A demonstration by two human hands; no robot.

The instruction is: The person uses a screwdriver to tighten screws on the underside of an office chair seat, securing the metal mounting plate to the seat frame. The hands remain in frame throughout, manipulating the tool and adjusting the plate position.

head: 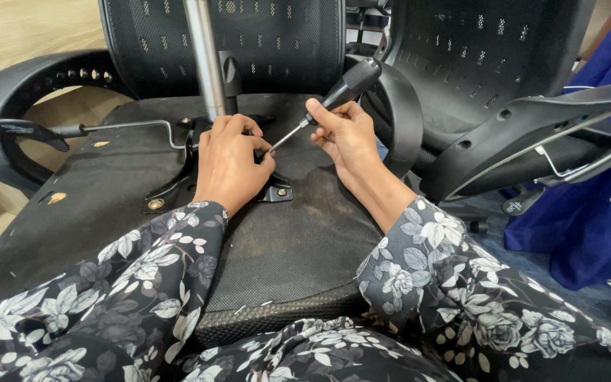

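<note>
Black plastic forms the handle of the screwdriver (334, 99), which the right hand (344, 131) holds wrapped in a closed grip, its thin steel shaft slanting down and leftward to a tip that meets the fingertips of the left hand (229, 164). That left hand is closed in a pinch around the tip (whatever small fastener sits there is hidden under the fingers) and rests on the black metal mechanism plate (178, 187) bolted to the underside of the upturned chair seat (284, 233). Just beyond the left grip rises the chrome gas cylinder (205, 56); a bent lever (86, 129) runs off to its left. A second black mesh chair (489, 85) lies right of the right grip. The slanted shaft looks liable to slip off the screw head, and the tip could then jab the pinching fingers.
</note>
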